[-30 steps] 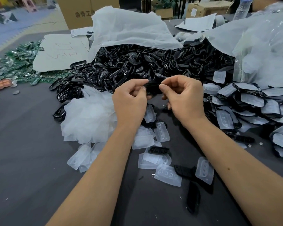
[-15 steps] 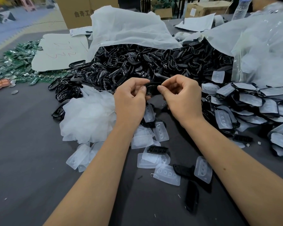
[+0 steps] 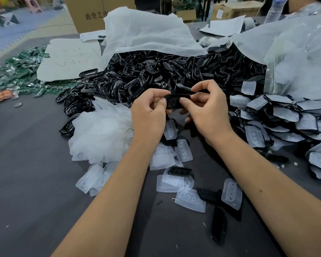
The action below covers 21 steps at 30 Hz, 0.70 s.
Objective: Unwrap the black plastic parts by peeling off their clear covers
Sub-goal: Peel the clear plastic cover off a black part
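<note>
Before the black pile [image 3: 156,75], both hands [image 3: 176,108] pinch one black part [image 3: 175,103], seemingly coverless; clear covers [image 3: 100,134] lie below.

Dark grey table [image 3: 26,182] w/ a big heap of black plastic parts [image 3: 156,75] at centre back. Clear covers [image 3: 100,134] piled in front; green circuit boards [image 3: 22,75] far left, wrapped parts [image 3: 285,115] on the right.

Bare grey table [image 3: 30,182] lies open along the near-left edge and near the front edge between the forearms. Far across, a heap of black frames [image 3: 156,75] blocks passage; wrapped parts [image 3: 285,115] crowd the right edge, peeled clear covers [image 3: 100,134] the middle.
</note>
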Each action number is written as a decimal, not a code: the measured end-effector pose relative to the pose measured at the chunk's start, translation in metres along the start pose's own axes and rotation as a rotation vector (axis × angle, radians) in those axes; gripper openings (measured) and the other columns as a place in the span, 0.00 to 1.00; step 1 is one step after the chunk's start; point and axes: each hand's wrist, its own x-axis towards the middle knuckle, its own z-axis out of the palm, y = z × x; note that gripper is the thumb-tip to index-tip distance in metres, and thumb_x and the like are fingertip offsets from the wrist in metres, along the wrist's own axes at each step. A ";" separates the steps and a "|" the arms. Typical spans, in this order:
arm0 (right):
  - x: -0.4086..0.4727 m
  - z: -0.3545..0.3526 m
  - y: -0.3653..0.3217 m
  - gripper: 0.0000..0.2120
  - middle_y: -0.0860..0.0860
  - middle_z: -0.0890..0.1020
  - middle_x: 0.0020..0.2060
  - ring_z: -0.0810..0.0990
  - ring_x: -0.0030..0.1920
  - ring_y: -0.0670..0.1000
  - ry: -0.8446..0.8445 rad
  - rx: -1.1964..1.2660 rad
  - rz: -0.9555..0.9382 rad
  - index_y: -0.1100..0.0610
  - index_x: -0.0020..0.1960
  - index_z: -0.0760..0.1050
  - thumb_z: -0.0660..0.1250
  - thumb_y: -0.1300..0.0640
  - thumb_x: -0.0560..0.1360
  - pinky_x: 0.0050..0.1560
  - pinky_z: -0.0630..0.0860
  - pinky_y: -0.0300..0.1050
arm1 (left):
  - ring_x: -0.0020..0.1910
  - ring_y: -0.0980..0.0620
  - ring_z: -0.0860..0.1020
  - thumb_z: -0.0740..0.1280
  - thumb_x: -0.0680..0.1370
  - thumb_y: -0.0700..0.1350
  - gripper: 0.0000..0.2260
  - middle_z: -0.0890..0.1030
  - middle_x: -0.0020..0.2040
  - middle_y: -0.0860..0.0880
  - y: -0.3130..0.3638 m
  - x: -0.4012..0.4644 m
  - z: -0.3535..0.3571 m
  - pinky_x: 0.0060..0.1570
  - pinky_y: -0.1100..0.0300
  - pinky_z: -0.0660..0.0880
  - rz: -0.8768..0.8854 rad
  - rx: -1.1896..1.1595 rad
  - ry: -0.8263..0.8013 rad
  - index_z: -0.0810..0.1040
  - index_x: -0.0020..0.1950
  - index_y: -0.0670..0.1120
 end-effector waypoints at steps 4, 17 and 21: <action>0.001 0.000 0.001 0.15 0.56 0.82 0.40 0.86 0.34 0.55 -0.015 0.032 0.011 0.59 0.56 0.74 0.77 0.63 0.76 0.28 0.80 0.43 | 0.43 0.48 0.83 0.75 0.76 0.37 0.04 0.85 0.43 0.48 0.001 -0.002 0.002 0.48 0.54 0.82 0.063 0.082 0.016 0.84 0.50 0.44; 0.002 0.000 -0.003 0.15 0.51 0.81 0.33 0.80 0.29 0.52 -0.103 0.268 0.082 0.62 0.50 0.79 0.60 0.54 0.87 0.24 0.75 0.43 | 0.32 0.58 0.80 0.73 0.77 0.33 0.05 0.76 0.26 0.58 -0.006 0.002 -0.001 0.46 0.51 0.84 0.043 -0.099 0.028 0.83 0.49 0.42; -0.001 0.001 -0.002 0.06 0.51 0.82 0.32 0.79 0.26 0.50 -0.094 0.075 -0.043 0.59 0.48 0.81 0.72 0.55 0.79 0.23 0.73 0.42 | 0.32 0.52 0.75 0.74 0.76 0.34 0.05 0.73 0.26 0.59 -0.003 0.001 -0.001 0.45 0.43 0.84 0.058 -0.083 0.028 0.84 0.48 0.43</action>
